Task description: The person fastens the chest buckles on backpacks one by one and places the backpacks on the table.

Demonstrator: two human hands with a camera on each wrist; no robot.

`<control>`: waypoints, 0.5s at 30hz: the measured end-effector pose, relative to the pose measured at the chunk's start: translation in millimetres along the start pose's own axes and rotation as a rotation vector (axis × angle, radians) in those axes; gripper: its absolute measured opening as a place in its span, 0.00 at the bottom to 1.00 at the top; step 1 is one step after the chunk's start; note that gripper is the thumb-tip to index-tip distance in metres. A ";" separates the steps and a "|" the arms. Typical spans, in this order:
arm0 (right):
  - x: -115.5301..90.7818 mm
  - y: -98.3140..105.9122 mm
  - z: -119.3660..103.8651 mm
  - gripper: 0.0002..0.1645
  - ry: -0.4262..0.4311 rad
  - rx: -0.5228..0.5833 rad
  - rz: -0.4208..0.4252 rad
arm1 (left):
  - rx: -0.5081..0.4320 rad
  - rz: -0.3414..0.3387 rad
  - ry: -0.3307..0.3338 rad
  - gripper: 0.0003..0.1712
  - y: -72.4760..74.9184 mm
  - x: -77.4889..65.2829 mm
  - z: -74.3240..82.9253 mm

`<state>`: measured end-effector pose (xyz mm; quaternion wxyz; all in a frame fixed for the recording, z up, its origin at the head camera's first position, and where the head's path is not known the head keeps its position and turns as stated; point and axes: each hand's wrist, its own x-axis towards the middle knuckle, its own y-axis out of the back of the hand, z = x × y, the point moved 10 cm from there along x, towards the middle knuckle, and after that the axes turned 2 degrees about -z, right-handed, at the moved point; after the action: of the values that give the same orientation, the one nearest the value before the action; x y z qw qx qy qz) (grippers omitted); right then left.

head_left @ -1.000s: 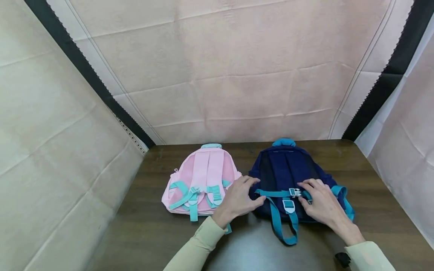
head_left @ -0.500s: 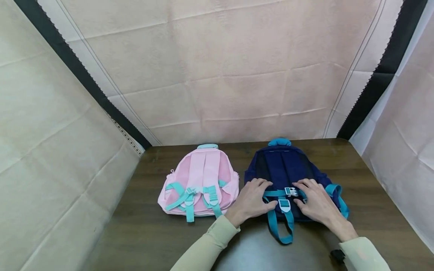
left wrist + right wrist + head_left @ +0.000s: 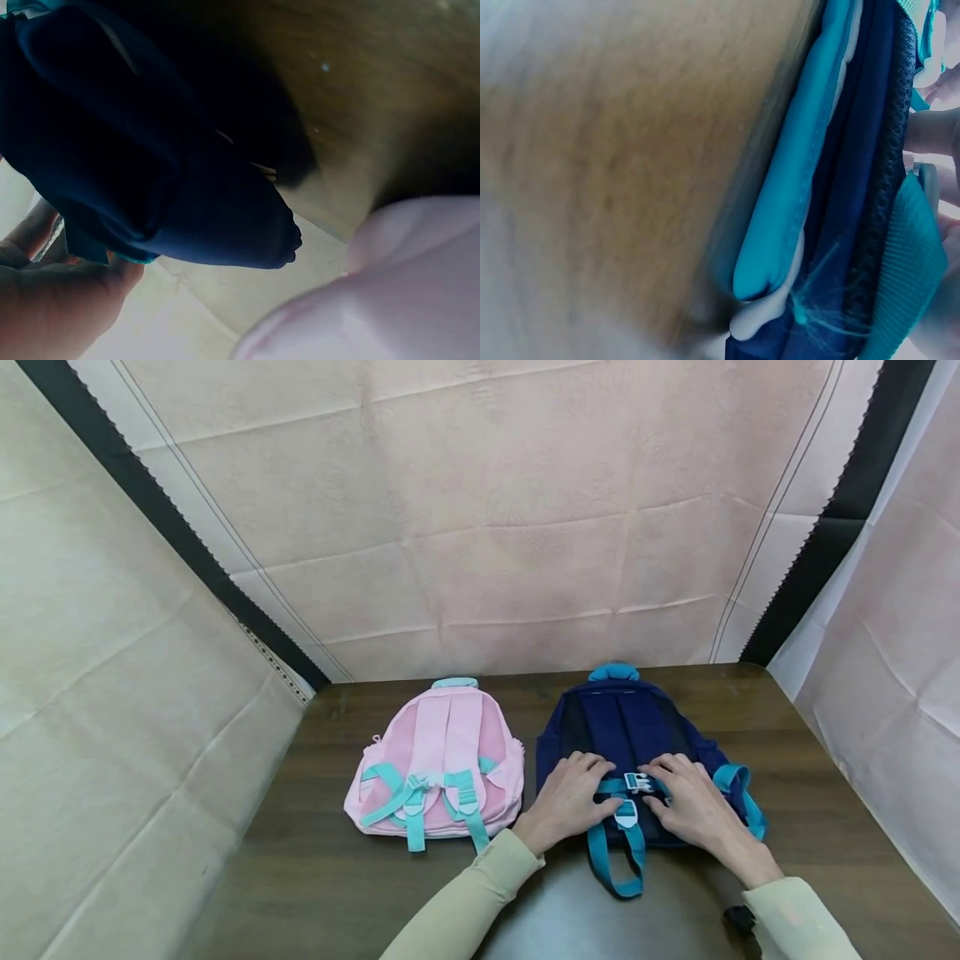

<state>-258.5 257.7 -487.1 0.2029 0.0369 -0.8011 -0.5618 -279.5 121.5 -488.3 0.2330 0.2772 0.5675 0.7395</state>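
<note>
A: How do we find the hands?
B: We see the left hand with fingers and thumb parted on either side of the blue strap, and the right hand curved at its other end. Whether either grips it, we cannot tell.
A: And between them?
B: The white buckle, with a strap adjuster just below, near the left thumb.
A: Where does the navy backpack lie, and which way?
B: On the bench, strap side up, its lower part under both hands. Its top handle points to the far fabric wall, its base toward us; the long axis runs away from us, the top leaning slightly left. A strap loop trails onto the bench.
A: Beside it?
B: The pink backpack, pointing much the same way.
A: What escapes us?
B: The hands cover some of the navy base, and its underside is hidden. The left wrist view is dark and cuts the bag off; the right one crops the fingers. We cannot identify the black object by the right cuff.
</note>
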 end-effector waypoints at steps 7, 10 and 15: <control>1.0 -1.8 0.7 0.19 0.005 0.003 -0.003 | 0.026 0.047 -0.043 0.22 2.6 2.1 5.1; 1.5 -1.4 0.6 0.16 0.007 0.005 0.000 | 0.031 0.075 -0.061 0.22 3.5 4.2 7.7; 2.5 -1.2 0.2 0.14 0.000 0.007 -0.003 | 0.050 0.104 -0.082 0.22 3.6 8.4 13.5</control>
<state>-261.1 256.7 -487.5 0.2020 0.0390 -0.8031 -0.5592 -276.8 135.8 -480.9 0.2103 0.3424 0.5605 0.7241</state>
